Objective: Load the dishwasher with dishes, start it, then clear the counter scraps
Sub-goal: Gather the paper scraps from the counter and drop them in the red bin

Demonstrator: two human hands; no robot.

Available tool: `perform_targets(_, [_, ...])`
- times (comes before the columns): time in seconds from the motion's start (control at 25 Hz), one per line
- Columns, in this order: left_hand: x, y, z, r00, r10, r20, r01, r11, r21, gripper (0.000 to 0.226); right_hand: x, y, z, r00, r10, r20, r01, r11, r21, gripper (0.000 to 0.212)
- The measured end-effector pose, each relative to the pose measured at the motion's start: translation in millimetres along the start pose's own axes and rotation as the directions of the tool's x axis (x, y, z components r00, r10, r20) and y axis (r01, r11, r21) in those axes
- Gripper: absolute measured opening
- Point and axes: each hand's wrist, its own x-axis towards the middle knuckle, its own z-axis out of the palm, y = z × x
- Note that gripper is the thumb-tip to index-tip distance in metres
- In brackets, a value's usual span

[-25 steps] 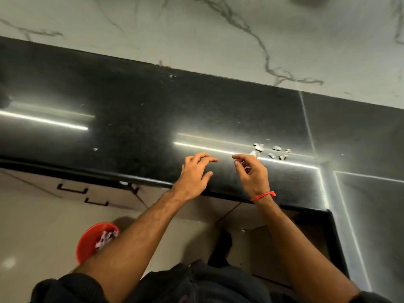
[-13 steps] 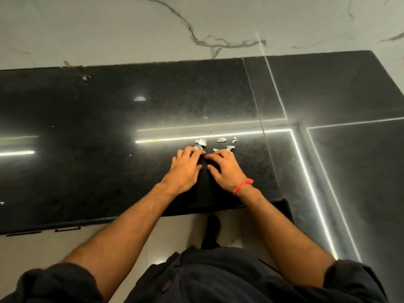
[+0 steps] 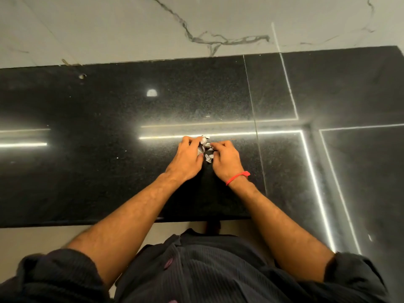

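left hand (image 3: 188, 159), right hand (image 3: 226, 160): fingers curled, cupping scraps (image 3: 206, 149) between | counter (image 3: 98, 171) mid-depth, edges apart

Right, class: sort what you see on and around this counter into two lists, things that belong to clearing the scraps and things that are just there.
Part of the job:
- pale scraps, bunched between the hands
- left hand and right hand, cupped round them
- black counter

Just there:
- red wrist thread
- marble wall
- small fleck near the counter's back edge
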Motion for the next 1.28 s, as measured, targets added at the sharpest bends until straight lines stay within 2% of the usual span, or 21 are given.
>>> perform_targets(0.04, [2,3,1,0.999,-0.035,-0.014,0.034,0.999,-0.04,0.056,2,-4,-1,0.999,0.048,0.006,-0.048,0.992,0.119,0.042])
perform_targets(0.12, [4,2,-5,0.987,-0.145,-0.07,0.139,0.987,-0.081,0.06,11,4,-10,0.981,0.18,-0.069,-0.149,0.935,0.323,0.048])
perform_targets(0.16, [5,-2,-9,0.982,-0.173,-0.073,0.167,0.983,-0.077,0.061,14,10,-16,0.974,0.199,-0.112,-0.153,0.932,0.327,0.048])
perform_targets(0.24, [3,-8,-13,0.99,-0.141,-0.004,0.141,0.99,-0.012,0.071,18,16,-30,0.991,0.102,-0.085,-0.09,0.986,0.137,0.045])
perform_targets(0.32, [3,-8,-14,0.995,-0.043,0.088,0.036,0.996,0.076,0.089,25,13,-36,0.981,-0.089,0.173,0.104,0.991,-0.085,0.059])
perform_targets(0.4, [3,-8,-14,0.991,0.019,0.131,-0.034,0.993,0.116,0.102,34,8,-34,0.889,-0.15,0.433,0.263,0.94,-0.215,0.082])
perform_targets(0.48, [3,-8,-12,0.987,0.051,0.151,-0.066,0.993,0.096,0.098,38,7,-29,0.843,-0.153,0.516,0.313,0.919,-0.24,0.086])
perform_targets(0.6, [-2,-7,-7,0.99,0.082,0.111,-0.083,0.997,0.008,0.077,44,9,-26,0.863,-0.225,0.453,0.319,0.937,-0.142,0.068])
perform_targets(0.72, [-11,-6,1,0.997,0.06,-0.044,-0.063,0.995,-0.08,0.05,40,10,-22,0.87,-0.277,0.408,0.344,0.934,-0.099,0.052])
perform_targets(0.96, [-27,-7,17,0.958,-0.007,-0.286,-0.018,0.996,-0.082,0.021,15,10,0,0.893,-0.427,0.145,0.444,0.888,-0.122,0.017])
perform_targets(1.08, [-33,-8,18,0.94,-0.061,-0.336,0.019,0.992,-0.127,0.017,12,-1,5,0.941,-0.307,0.143,0.325,0.936,-0.133,0.016])
perform_targets(1.16, [-36,-8,12,0.941,-0.116,-0.317,0.051,0.977,-0.206,0.016,11,-6,7,0.977,-0.142,0.16,0.159,0.982,-0.098,0.013])
perform_targets(1.24, [-40,-15,2,0.945,-0.216,-0.245,0.123,0.93,-0.348,0.017,6,-14,13,0.983,0.056,0.175,-0.078,0.989,0.124,0.009])
perform_targets(1.28, [-42,-22,-3,0.94,-0.271,-0.205,0.165,0.892,-0.42,0.018,2,-19,16,0.971,0.129,0.203,-0.185,0.94,0.286,0.01])
